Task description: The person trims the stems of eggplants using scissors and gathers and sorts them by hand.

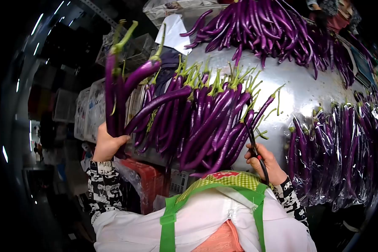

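Several long purple eggplants (116, 92) with green stems are gripped near their lower ends by my left hand (109, 143), its fingers wrapped round them. One of them slants right across the eggplant pile. My right hand (265, 163) is closed on dark scissors (260, 161), blades pointing up beside the pile's right edge. Between my hands, a row of loose eggplants (206, 117) lies on the metal table (290, 84), green stems pointing away from me. Short cut stem pieces (262, 134) lie near the scissors.
More loose eggplants (256, 29) are heaped at the table's far side. Eggplants in clear plastic bags (336, 151) line the right. A white sheet (175, 33) lies at the back left, and a red crate (149, 182) stands below the near edge. Part of another person (338, 17) shows at the top right.
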A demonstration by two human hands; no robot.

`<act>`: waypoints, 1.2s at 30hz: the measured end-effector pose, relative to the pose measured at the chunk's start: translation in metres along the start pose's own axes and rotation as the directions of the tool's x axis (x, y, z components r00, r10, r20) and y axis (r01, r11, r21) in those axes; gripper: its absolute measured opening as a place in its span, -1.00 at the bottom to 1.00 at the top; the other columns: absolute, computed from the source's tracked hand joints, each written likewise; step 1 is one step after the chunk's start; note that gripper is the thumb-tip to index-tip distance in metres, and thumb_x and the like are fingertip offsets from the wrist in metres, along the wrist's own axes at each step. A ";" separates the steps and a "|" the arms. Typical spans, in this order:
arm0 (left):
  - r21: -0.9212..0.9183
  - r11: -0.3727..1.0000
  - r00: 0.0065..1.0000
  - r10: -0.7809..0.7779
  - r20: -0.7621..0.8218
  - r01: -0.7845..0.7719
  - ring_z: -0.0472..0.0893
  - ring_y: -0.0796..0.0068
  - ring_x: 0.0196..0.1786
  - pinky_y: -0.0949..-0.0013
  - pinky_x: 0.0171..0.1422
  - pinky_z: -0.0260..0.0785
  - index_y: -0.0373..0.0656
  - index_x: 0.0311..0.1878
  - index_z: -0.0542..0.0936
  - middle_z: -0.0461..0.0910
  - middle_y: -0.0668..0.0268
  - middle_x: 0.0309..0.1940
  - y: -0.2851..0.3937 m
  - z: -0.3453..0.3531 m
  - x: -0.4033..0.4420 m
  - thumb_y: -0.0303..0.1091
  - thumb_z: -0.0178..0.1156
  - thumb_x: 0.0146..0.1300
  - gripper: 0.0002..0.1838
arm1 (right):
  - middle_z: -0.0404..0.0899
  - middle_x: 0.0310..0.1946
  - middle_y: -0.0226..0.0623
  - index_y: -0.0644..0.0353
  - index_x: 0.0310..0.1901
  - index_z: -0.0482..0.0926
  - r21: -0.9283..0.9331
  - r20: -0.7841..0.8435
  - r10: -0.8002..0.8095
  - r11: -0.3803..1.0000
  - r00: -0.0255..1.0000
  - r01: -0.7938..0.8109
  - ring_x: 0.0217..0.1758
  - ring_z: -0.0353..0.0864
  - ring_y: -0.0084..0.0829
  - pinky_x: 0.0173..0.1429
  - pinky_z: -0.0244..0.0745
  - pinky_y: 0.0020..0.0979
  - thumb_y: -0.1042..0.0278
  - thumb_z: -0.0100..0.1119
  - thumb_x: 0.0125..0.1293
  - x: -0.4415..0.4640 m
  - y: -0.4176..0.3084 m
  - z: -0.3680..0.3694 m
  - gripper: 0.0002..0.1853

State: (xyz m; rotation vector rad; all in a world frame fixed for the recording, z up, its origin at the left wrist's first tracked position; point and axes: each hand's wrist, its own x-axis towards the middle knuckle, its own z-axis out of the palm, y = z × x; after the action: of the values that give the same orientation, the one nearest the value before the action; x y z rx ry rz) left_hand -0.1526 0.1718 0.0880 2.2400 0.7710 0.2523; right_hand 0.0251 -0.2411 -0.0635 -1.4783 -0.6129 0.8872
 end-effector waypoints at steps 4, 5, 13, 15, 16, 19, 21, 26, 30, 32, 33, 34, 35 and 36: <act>-0.127 0.943 0.950 -0.299 0.089 0.309 0.60 0.48 -0.16 0.40 0.01 0.46 -0.34 -0.05 0.56 0.64 0.29 -0.21 -0.010 0.008 -0.008 -0.67 0.38 -0.17 -0.51 | 0.50 -0.30 -0.30 0.35 0.19 0.37 -0.062 0.005 -0.086 0.994 0.996 0.086 -0.26 0.49 -0.48 -0.07 0.43 -0.47 0.29 0.17 0.40 0.010 -0.003 0.009 -0.57; -0.185 0.833 0.853 -0.503 0.138 0.521 0.62 0.44 -0.15 0.38 0.00 0.49 -0.34 -0.05 0.56 0.64 0.26 -0.19 -0.026 0.014 -0.008 -0.68 0.39 -0.16 -0.51 | 0.50 -0.30 -0.30 0.35 0.19 0.37 -0.061 0.007 -0.087 0.994 0.996 0.087 -0.26 0.49 -0.48 -0.07 0.43 -0.47 0.29 0.17 0.40 0.011 -0.002 0.009 -0.57; -0.640 0.566 0.854 -0.319 0.410 0.519 0.69 0.33 -0.27 0.30 -0.06 0.58 -0.36 0.17 0.43 0.64 0.17 -0.26 -0.079 0.092 -0.023 -0.69 0.37 -0.07 -0.36 | 0.49 -0.30 -0.30 0.36 0.17 0.38 0.034 0.037 0.031 0.999 0.999 -0.033 -0.26 0.48 -0.49 -0.08 0.43 -0.46 0.26 0.13 0.42 0.015 0.000 0.015 -0.58; -0.608 0.566 0.827 -0.309 0.470 0.557 0.69 0.32 -0.25 0.28 -0.03 0.59 -0.36 0.18 0.42 0.62 0.14 -0.16 -0.071 0.102 -0.008 -0.70 0.37 -0.06 -0.36 | 0.52 -0.25 -0.31 0.33 0.21 0.35 -0.031 0.080 0.003 1.000 0.997 0.000 -0.23 0.52 -0.51 -0.08 0.46 -0.48 0.12 0.10 0.43 0.019 0.008 0.013 -0.50; -0.590 0.551 0.800 -0.308 0.514 0.591 0.68 0.32 -0.22 0.29 0.00 0.58 -0.36 0.18 0.42 0.61 0.15 -0.12 -0.066 0.106 0.000 -0.71 0.36 -0.06 -0.36 | 0.54 -0.20 -0.32 0.31 0.26 0.32 -0.084 0.113 -0.024 0.996 0.993 0.033 -0.20 0.55 -0.54 -0.08 0.49 -0.49 -0.03 0.08 0.44 0.020 0.008 0.012 -0.42; -0.617 0.503 0.784 -0.245 0.570 0.605 0.64 0.38 -0.06 0.32 0.14 0.52 -0.33 0.17 0.45 0.61 0.23 -0.13 -0.073 0.131 0.021 -0.71 0.36 -0.04 -0.38 | 0.54 -0.20 -0.32 0.31 0.26 0.32 -0.100 0.137 -0.048 0.993 0.989 0.062 -0.21 0.55 -0.54 -0.07 0.48 -0.48 -0.02 0.08 0.44 0.021 0.000 0.013 -0.42; -0.590 0.538 0.778 -0.228 0.585 0.602 0.63 0.41 -0.08 0.33 0.15 0.51 -0.32 0.13 0.49 0.62 0.25 -0.15 -0.069 0.148 0.035 -0.70 0.36 -0.03 -0.43 | 0.54 -0.21 -0.32 0.31 0.25 0.32 -0.108 0.131 -0.042 0.993 0.991 0.056 -0.20 0.55 -0.54 -0.08 0.48 -0.49 -0.03 0.07 0.45 0.019 0.001 0.013 -0.42; -0.486 0.684 0.785 -0.213 0.581 0.545 0.68 0.38 -0.16 0.28 0.08 0.55 -0.38 -0.01 0.59 0.69 0.16 -0.17 -0.050 0.165 0.049 -0.67 0.42 -0.08 -0.54 | 0.51 -0.29 -0.29 0.37 0.16 0.40 -0.032 0.045 -0.006 0.999 0.999 0.008 -0.23 0.52 -0.48 -0.08 0.45 -0.44 0.26 0.11 0.42 0.010 0.003 0.013 -0.59; -0.430 0.757 0.824 -0.245 0.510 0.492 0.68 0.36 -0.15 0.29 0.07 0.54 -0.40 -0.03 0.60 0.68 0.16 -0.17 -0.037 0.173 0.046 -0.65 0.44 -0.11 -0.53 | 0.50 -0.33 -0.31 0.37 0.16 0.40 0.010 0.022 0.049 0.999 0.999 -0.049 -0.28 0.49 -0.52 -0.12 0.43 -0.46 0.25 0.13 0.41 0.013 0.003 0.015 -0.58; -0.410 0.793 0.858 -0.258 0.444 0.451 0.68 0.36 -0.15 0.30 0.07 0.53 -0.40 -0.03 0.60 0.68 0.16 -0.17 -0.033 0.161 0.043 -0.64 0.46 -0.13 -0.51 | 0.48 -0.34 -0.32 0.37 0.16 0.39 -0.013 0.035 0.018 1.000 0.999 -0.017 -0.29 0.47 -0.53 -0.14 0.42 -0.47 0.25 0.13 0.41 0.015 0.007 0.017 -0.58; -0.385 0.827 0.887 -0.262 0.379 0.409 0.67 0.36 -0.15 0.30 0.06 0.53 -0.40 -0.03 0.60 0.68 0.16 -0.16 -0.029 0.153 0.043 -0.63 0.47 -0.15 -0.50 | 0.46 -0.35 -0.33 0.36 0.16 0.39 -0.035 0.042 -0.014 0.999 0.999 0.015 -0.30 0.45 -0.54 -0.15 0.41 -0.48 0.25 0.14 0.41 0.017 0.008 0.016 -0.58; -0.327 0.877 0.915 -0.250 0.316 0.352 0.67 0.36 -0.14 0.31 0.08 0.52 -0.40 -0.02 0.59 0.68 0.16 -0.15 -0.030 0.137 0.046 -0.60 0.49 -0.18 -0.46 | 0.46 -0.35 -0.33 0.36 0.16 0.39 -0.035 0.033 -0.020 0.999 0.999 0.021 -0.30 0.45 -0.54 -0.15 0.41 -0.48 0.25 0.14 0.41 0.017 0.004 0.014 -0.58; -0.308 0.902 0.938 -0.225 0.264 0.303 0.68 0.37 -0.13 0.31 0.09 0.51 -0.41 -0.01 0.58 0.68 0.16 -0.15 -0.027 0.118 0.044 -0.58 0.51 -0.19 -0.44 | 0.49 -0.26 -0.33 0.33 0.22 0.35 -0.081 0.083 0.006 0.997 0.997 0.001 -0.24 0.49 -0.54 -0.09 0.44 -0.49 0.16 0.12 0.43 0.016 -0.002 0.011 -0.52; -0.321 0.907 0.951 -0.200 0.237 0.271 0.68 0.37 -0.12 0.31 0.09 0.51 -0.41 0.01 0.57 0.68 0.15 -0.14 -0.019 0.098 0.039 -0.57 0.50 -0.18 -0.42 | 0.52 -0.18 -0.32 0.29 0.27 0.31 -0.129 0.132 0.034 0.992 0.991 -0.017 -0.17 0.54 -0.55 -0.03 0.47 -0.50 0.07 0.09 0.45 0.016 -0.006 0.007 -0.46</act>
State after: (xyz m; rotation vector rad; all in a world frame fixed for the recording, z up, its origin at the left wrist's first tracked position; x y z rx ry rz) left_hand -0.0911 0.1481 0.0032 1.7838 0.8102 0.0405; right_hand 0.0288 -0.2235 -0.0598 -1.5524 -0.7633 0.9877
